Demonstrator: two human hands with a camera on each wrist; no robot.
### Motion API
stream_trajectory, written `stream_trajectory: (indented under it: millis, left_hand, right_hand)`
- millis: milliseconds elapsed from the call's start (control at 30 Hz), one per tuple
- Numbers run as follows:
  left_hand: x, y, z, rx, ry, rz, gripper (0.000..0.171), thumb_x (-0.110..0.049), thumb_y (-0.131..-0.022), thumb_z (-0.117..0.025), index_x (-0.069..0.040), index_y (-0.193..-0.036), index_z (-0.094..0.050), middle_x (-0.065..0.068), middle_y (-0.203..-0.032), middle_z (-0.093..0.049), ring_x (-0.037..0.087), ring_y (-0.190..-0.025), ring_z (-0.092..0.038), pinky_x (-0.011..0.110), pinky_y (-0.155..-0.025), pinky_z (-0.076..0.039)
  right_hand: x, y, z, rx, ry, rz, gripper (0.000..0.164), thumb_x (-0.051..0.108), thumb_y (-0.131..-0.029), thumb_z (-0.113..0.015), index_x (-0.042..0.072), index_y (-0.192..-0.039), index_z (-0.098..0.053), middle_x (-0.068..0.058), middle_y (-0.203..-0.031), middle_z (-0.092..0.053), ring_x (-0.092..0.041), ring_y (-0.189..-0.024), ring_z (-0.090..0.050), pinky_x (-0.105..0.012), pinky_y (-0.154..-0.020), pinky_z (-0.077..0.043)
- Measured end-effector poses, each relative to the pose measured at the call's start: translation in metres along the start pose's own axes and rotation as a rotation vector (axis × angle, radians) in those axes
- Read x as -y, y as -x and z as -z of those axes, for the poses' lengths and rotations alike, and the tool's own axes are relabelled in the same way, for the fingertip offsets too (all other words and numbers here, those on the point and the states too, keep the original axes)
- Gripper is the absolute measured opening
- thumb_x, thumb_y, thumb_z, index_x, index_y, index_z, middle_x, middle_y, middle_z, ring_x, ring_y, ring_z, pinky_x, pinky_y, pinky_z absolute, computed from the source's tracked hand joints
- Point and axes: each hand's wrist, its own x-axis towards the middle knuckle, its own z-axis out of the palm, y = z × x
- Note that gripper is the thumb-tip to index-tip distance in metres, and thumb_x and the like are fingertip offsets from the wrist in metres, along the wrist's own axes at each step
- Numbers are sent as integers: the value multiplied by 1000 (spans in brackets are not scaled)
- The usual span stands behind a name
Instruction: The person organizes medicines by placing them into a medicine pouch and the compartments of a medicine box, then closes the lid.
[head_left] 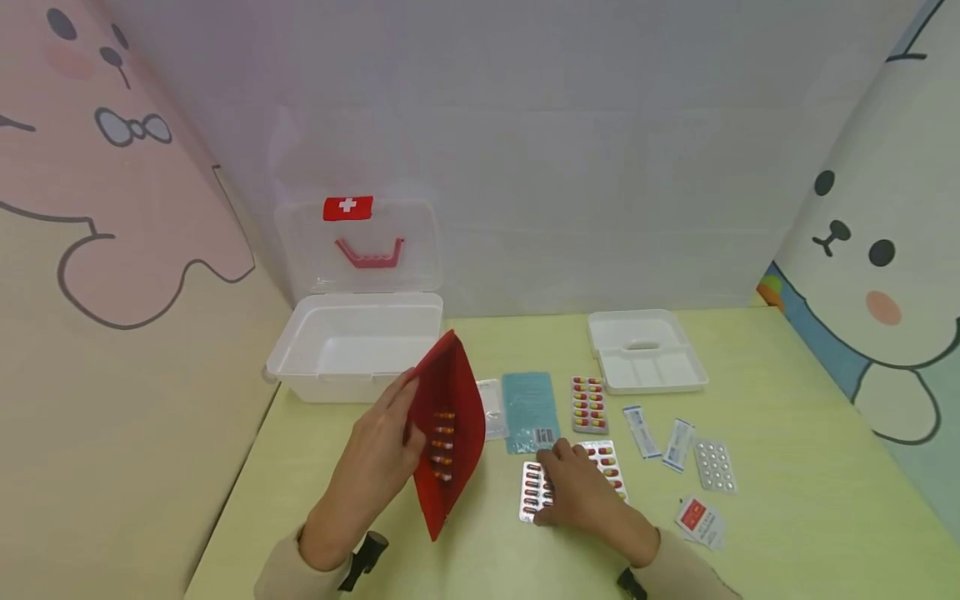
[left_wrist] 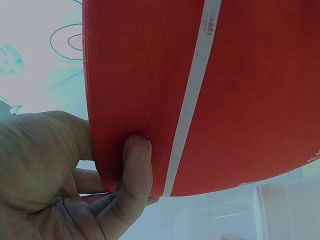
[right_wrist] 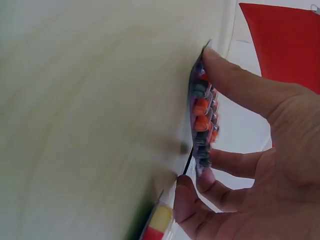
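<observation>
Both hands busy here: the left hand (head_left: 378, 450) pinches one side of a tall red fabric pouch (head_left: 470, 417), upright over the desk (head_left: 810, 475), mouth gaping, a card of orange-tipped capsules (head_left: 442, 447) inside. The right hand (head_left: 573, 492) has a silver foil blister pack with dark reddish capsules (head_left: 531, 492) between thumb and fingers; whether it's fully off the desk, I can't tell.

Danger spots! Only one side is gripped, so a slackening pinch could let that mouth fold in. Tip the pouch too far and the card inside might slide out. And the right fingers sit right by a silver blister pack of red-and-yellow capsules (head_left: 611, 467); a low sweep could drag it along.

Now the room: a bare strip of desk separates pouch and pinched pack, a decent short lane. Behind the left hand, the white plastic box (head_left: 322, 389) crowds things, and the pouch's pointed rim could snag a stiff foil corner.
</observation>
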Motion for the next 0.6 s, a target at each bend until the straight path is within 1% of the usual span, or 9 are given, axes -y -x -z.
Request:
stream_trajectory:
  millis: [100, 200, 267, 367, 433, 500, 600]
  left_hand:
    - [0, 0, 0, 5, -1, 2, 58, 3, -76, -60, 3, -131, -44, 12, -137, -41, 21, -90, -54, 29, -64, -53]
    - [-1, 1, 0, 4, -7, 8, 59, 2, -75, -61, 4, -131, -43, 13, -137, -41, 23, -91, -55, 31, -66, -54]
    - [-1, 1, 0, 1, -11, 11, 59, 3, -75, -62, 4, -131, -43, 14, -137, -41, 24, -92, -55, 33, -67, -54]
    - [-1, 2, 0, -8, -16, 11, 59, 3, -74, -62, 5, -131, -43, 15, -137, -41, 24, -93, -56, 35, -69, -54]
    - [-1, 2, 0, -8, -13, 7, 59, 3, -74, -62, 5, -130, -44, 15, -136, -42, 25, -94, -56, 36, -69, -54]
    - [-2, 3, 0, -6, -12, 6, 59, 3, -75, -61, 5, -130, -44, 15, -136, -42, 25, -95, -55, 36, -70, -54]
    - [-2, 3, 0, -2, -10, 7, 59, 3, -75, -62, 5, -131, -43, 16, -136, -42, 27, -98, -55, 37, -70, -54]
  right_hand:
    - [0, 1, -1, -6, -38, -5, 69, 33, -51, -85, 4, -106, -55, -2, -91, -40, -18, -75, -40, -36, -63, -42]
    - [0, 2, -3, -4, -74, -24, 66, 32, -53, -85, 4, -105, -55, -1, -91, -41, -14, -70, -42, -34, -60, -43]
    - [0, 2, -3, -6, -90, -37, 61, 31, -57, -84, 6, -104, -54, -1, -90, -42, -13, -68, -43, -34, -58, -42]
    - [1, 3, -2, -23, -106, -40, 50, 26, -65, -80, 8, -103, -54, 1, -86, -49, -13, -68, -46, -35, -58, -43]
    - [2, 3, 0, -39, -117, -35, 41, 20, -71, -76, 8, -104, -55, 4, -82, -53, -11, -68, -48, -35, -58, -44]
    - [3, 2, 4, -50, -128, -36, 35, 15, -75, -72, 8, -106, -57, 7, -75, -55, -9, -63, -48, -33, -55, -44]
    - [7, 1, 14, -72, -138, -41, 40, 12, -79, -68, 8, -116, -55, 10, -61, -49, -5, -51, -41, -27, -45, -39]
